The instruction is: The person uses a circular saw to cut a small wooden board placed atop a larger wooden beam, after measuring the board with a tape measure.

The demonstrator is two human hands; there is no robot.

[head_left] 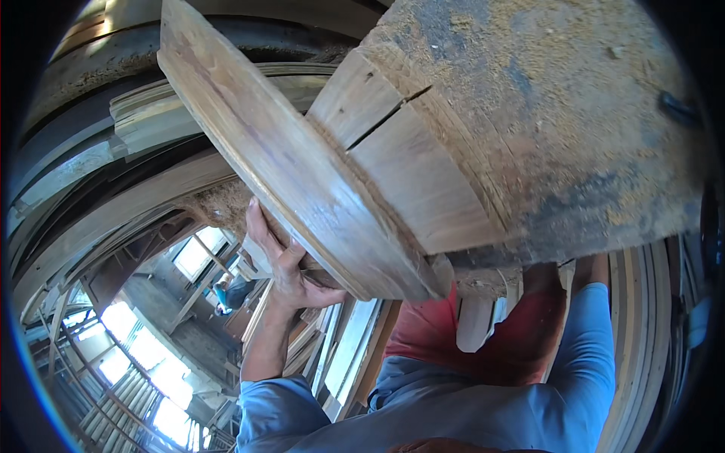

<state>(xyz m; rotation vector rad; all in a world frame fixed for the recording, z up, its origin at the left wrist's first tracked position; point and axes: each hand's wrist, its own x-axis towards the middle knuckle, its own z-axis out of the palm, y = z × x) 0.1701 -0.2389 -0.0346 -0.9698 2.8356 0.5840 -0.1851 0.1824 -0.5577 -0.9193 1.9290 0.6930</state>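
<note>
A long, shaped wooden board (279, 143) with a bevelled edge and a pointed far end slants across the middle. It lies over a flat wooden piece (423, 170) that has a dark, straight gap across it. Both rest on the edge of a worn workbench (566, 98) dusted with sawdust. My left hand (291, 268) grips the shaped board's left edge near its close end, with some fingers hidden behind the wood. On the right, my bare forearm (591, 272) passes behind the bench edge, which hides my right hand.
Stacked long planks (143, 189) run along the left side, and more upright boards (634, 325) stand at the right. Several strips of timber (343, 355) lie below my left arm. In the lower left are bright windows (151, 355); a partly hidden person (230, 293) is far off.
</note>
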